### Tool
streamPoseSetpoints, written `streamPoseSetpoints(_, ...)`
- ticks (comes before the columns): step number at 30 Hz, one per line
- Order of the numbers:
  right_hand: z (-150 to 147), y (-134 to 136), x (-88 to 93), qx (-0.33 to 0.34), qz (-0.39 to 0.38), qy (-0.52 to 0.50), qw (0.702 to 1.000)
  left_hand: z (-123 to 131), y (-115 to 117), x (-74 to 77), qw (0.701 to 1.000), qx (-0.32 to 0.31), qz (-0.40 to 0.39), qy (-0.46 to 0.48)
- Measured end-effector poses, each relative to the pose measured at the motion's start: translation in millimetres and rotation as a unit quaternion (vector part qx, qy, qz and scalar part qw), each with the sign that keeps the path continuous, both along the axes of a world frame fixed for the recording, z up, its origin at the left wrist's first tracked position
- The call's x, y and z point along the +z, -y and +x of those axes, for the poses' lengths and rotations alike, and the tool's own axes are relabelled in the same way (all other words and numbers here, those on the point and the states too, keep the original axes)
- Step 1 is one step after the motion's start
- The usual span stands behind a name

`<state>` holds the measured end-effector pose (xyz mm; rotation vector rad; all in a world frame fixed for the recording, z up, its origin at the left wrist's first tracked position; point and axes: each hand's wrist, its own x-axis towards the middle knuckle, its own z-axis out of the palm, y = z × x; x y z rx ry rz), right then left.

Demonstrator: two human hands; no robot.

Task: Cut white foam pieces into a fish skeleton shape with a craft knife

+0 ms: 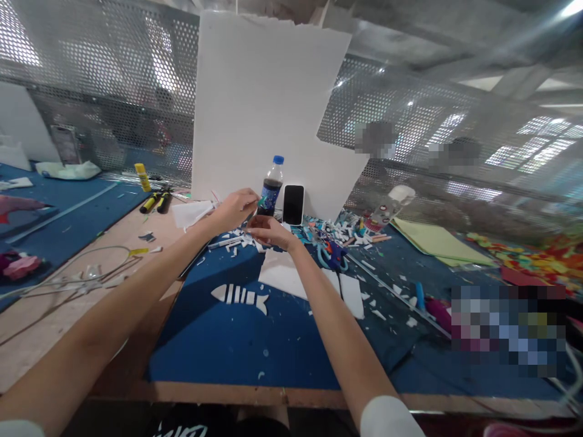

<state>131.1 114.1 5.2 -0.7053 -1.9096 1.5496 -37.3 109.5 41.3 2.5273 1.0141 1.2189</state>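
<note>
"What stood around the hands while I worked from afar?"

"Just beyond them I saw a plastic bottle (271,193) of dark liquid, blue-capped, and right of it an upright phone (293,205), glossy black. Behind rose a white board (264,91), ragged along its top. Small torn scraps (341,232) littered the table (218,393) on the far side."

"And each grip?"

"I had the left hand (237,205) pinched on a small green bit (262,201), before the bottle's label. The right hand (271,232) was curled nearby; I couldn't tell whether its grip held anything."

"Anything nearer?"

"A flat, sliced white fish (236,294), fork-tailed, lay on the smooth blue mat (228,346), left of some white sheets (353,294)."
</note>
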Motion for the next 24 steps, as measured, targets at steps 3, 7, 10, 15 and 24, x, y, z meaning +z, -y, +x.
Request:
streamPoseSetpoints(3, -1.6, 1.5, 0.4, -0.001, -0.002, 0.002, 1.0, 0.9, -0.7, -0.7, 1.0, -0.002, 0.0, -0.008)
streamPoseSetpoints(7, -2.7, 1.6, -0.8, -0.01, -0.012, 0.01, 1.0, -0.7, -4.4, -4.3, 1.0, 0.013, -0.02, -0.007)
streamPoseSetpoints(10, -1.5, -4.2, -6.1, -0.043, -0.028, 0.01, 0.999, -3.8, -7.4, -10.2, 0.998, 0.042, -0.054, 0.002)
streamPoseSetpoints(15, 2.6, -16.3, -14.8, -0.14, -0.054, -0.012, 0.989, -3.6, -10.8, -22.8, 0.99, 0.014, -0.14, -0.019)
streamPoseSetpoints(24, 8.1, -25.1, -12.8, -0.281, -0.082, -0.037, 0.956, 0.2, -3.5, -18.0, 0.984, -0.018, -0.155, -0.081)
